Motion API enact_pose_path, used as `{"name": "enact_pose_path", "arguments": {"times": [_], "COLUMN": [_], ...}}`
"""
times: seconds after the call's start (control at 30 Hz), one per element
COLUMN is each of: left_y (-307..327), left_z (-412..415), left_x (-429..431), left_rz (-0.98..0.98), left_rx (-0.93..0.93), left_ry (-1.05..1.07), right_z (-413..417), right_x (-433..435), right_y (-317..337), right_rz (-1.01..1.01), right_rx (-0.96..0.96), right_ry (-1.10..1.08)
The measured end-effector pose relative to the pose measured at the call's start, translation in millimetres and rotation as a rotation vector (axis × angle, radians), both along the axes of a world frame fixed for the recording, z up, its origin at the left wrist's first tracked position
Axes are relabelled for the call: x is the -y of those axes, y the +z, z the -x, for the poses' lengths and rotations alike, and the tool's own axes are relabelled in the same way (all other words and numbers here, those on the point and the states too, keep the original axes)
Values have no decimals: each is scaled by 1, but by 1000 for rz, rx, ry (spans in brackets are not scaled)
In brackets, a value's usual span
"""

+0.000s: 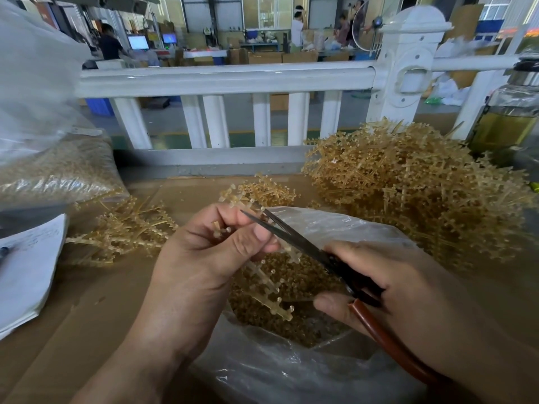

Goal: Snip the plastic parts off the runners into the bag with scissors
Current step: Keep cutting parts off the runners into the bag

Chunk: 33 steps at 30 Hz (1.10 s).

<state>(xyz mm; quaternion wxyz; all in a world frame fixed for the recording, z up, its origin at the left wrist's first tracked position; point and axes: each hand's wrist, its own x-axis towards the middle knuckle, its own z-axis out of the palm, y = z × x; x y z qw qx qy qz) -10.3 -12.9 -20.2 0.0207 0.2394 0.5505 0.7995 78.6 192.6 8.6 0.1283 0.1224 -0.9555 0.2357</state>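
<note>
I record the runner (284, 312) I hold as pale, translucent amber. Scissors (291, 237): dark grey blades, black pivot, red-brown handle. Bag (335, 225): clear glossy film. The parts (306, 275) inside are golden-brown. Runner pile (408, 193): straw-gold. Cardboard (96, 301): plain brown. Railing (227, 80): white. Paper (26, 266): white, faint handwriting. Jar (507, 123): yellow-olive liquid.

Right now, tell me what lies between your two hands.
Head view: the scissors blades and the runner that the left hand pinches cross the gap to the right hand, above the open bag of snipped parts.
</note>
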Motion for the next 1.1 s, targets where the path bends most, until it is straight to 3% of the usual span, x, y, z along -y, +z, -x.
{"name": "enact_pose_path", "arguments": {"times": [0.5, 1.1], "left_y": [-6, -6], "left_z": [-1, -1], "left_x": [-1, -2], "left_rz": [40, 14], "left_rx": [-68, -93], "left_ry": [40, 16], "right_z": [3, 3], "right_x": [-2, -2], "right_y": [-5, -5], "right_rz": [-26, -26], "right_rx": [-107, -102], "right_ry": [-9, -16]}}
